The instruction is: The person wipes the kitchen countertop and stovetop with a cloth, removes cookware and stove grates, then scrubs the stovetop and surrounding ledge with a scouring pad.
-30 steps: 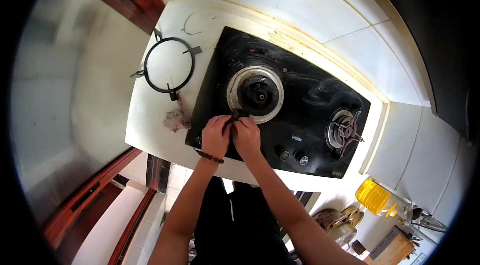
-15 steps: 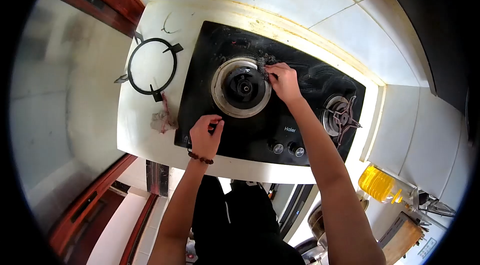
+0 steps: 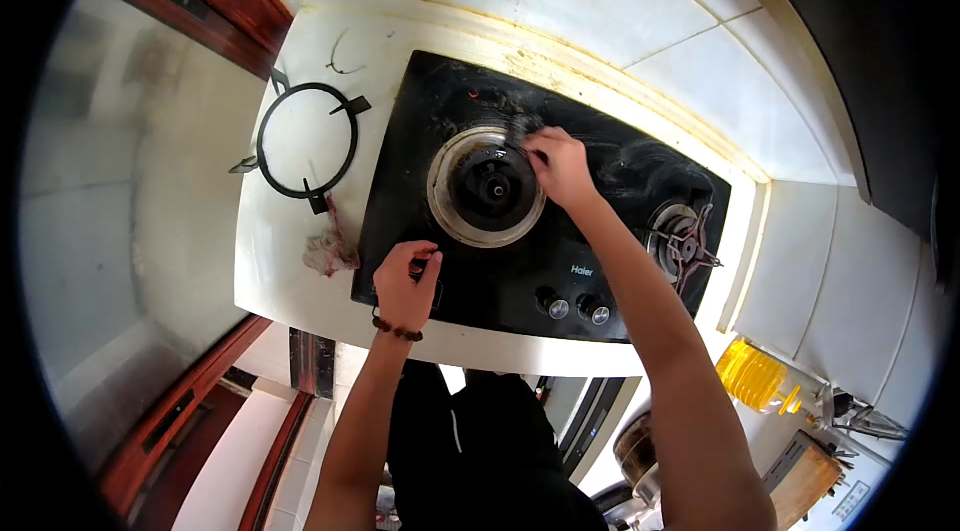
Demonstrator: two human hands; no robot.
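My right hand (image 3: 560, 166) is closed on a grey wiry scouring pad (image 3: 522, 128), pressed to the hob at the upper right edge of the large burner (image 3: 440, 206). The pad is partly hidden by my fingers and slightly blurred. Around it, the black glass hob (image 3: 480, 291) carries pale smears. Below and left of the burner, my left hand (image 3: 405, 283) hovers over the hob's front left part. Its fingers are loosely curled with the thumb near them, and I see nothing in them. A beaded bracelet circles that wrist.
A black pan support ring (image 3: 355, 146) lies on the white counter (image 3: 275, 256) at the left, above a crumpled, reddish-grey rag or netting (image 3: 328, 253). The small burner (image 3: 680, 243) keeps its support at the right. An oil bottle (image 3: 750, 371) and a knife block (image 3: 805, 481) stand lower right.
My right hand has shifted slightly left, keeping the scouring pad beside the burner's upper right rim. My left hand has drawn a little down and left. The view has tilted slightly.
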